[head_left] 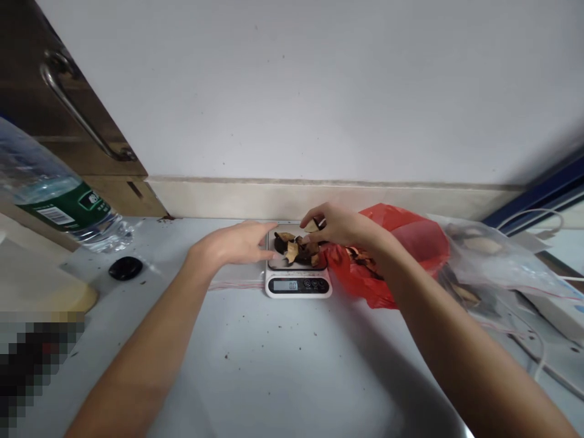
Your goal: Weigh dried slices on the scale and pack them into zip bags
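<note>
White wall (319, 91) along the back; pale table (283, 377) below, w/ dark specks on it. Clear plastic bags (493, 267) at R, right next to red plastic bag (410, 240), which is open w/ more dried bits showing in it. Water bottle (68, 207), green label, far L. L hand (237, 242) is at scale's L edge; grip looks released, thumb & fingers spread. R hand (340, 226) is over scale's far R side, btwn it & red plastic bag. White scale (298, 293) sits mid-table, display approx. "0.0". Brown/tan dried pieces (292, 249) lie heaped on its platform. Black disc (125, 268) on table nr bottle. Smallest: pale piece (312, 226), R grip grasping it btwn thumb & fingers.
</note>
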A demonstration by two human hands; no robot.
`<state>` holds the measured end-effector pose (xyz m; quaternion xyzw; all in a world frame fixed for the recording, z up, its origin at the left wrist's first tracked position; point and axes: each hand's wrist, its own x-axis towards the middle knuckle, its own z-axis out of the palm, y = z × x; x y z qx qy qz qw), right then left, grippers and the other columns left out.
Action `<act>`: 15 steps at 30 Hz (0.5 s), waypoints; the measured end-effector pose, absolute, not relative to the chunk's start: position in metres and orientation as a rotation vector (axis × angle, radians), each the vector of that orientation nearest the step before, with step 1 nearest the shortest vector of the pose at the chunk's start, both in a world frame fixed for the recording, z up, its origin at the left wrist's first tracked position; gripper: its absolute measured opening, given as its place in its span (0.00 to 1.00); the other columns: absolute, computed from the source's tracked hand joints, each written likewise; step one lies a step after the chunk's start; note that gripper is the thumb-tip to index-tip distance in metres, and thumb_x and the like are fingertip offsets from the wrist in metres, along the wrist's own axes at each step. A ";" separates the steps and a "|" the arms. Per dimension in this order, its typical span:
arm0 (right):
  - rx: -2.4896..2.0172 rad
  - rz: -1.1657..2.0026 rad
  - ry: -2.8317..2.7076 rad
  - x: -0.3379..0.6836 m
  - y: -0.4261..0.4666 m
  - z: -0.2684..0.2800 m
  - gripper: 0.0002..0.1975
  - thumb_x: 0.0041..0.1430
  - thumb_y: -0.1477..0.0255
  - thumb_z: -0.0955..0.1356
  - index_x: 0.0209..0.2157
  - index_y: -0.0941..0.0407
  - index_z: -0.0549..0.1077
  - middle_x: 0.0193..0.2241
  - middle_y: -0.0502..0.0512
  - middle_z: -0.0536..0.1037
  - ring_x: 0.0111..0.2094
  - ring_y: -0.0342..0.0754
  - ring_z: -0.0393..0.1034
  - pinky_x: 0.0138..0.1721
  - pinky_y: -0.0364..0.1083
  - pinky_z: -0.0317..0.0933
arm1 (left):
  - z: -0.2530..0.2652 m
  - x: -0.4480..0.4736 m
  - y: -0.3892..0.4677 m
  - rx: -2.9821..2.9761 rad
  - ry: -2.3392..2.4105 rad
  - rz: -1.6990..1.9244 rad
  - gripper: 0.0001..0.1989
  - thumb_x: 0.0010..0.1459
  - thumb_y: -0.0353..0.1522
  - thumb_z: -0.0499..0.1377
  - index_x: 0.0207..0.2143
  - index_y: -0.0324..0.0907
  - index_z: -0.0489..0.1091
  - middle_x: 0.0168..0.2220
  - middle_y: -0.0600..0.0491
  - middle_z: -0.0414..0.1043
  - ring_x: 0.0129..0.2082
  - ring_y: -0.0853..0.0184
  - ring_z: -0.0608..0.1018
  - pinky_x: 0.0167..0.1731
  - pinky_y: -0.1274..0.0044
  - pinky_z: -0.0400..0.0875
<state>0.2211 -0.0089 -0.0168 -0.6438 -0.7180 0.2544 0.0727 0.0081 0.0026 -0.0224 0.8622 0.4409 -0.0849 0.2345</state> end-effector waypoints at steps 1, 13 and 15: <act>-1.933 0.760 -2.149 0.221 -0.010 -0.015 0.14 0.59 0.76 0.74 0.48 0.55 0.82 0.38 0.54 0.81 0.32 0.45 0.75 0.32 0.40 0.64 | -0.021 0.007 0.003 2.342 1.228 -0.225 0.30 0.64 0.42 0.57 0.67 0.51 0.61 0.57 0.52 0.76 0.50 0.59 0.78 0.43 0.76 0.68; -1.669 0.889 -1.986 0.240 -0.006 -0.024 0.09 0.57 0.79 0.70 0.40 0.57 0.80 0.25 0.48 0.76 0.29 0.44 0.72 0.32 0.42 0.65 | -0.011 -0.005 0.007 2.195 1.512 -0.621 0.21 0.59 0.41 0.62 0.53 0.43 0.70 0.48 0.47 0.79 0.43 0.59 0.80 0.37 0.75 0.70; -1.656 0.868 -2.001 0.243 -0.009 -0.018 0.09 0.57 0.77 0.70 0.39 0.57 0.80 0.26 0.49 0.76 0.29 0.45 0.72 0.32 0.42 0.64 | -0.016 -0.003 0.007 2.172 1.492 -0.730 0.25 0.51 0.40 0.67 0.51 0.44 0.70 0.49 0.47 0.79 0.43 0.59 0.80 0.34 0.75 0.70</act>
